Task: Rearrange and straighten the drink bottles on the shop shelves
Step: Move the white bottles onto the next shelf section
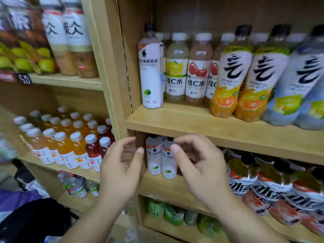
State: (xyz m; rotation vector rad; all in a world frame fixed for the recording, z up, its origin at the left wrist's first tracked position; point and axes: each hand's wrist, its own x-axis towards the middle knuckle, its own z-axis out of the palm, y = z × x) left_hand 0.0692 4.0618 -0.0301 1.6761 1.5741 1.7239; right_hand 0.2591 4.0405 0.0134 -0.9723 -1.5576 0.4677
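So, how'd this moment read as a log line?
left hand: empty | right hand: empty | both near two white lime bottles

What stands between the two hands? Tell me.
Head view: two white lime-label bottles stand on the shelf between the left hand and right hand.

Wooden shelves (177,120) — rows of bottles (176,67).

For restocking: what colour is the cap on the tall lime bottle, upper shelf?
Black. The cap shows best in the head view.
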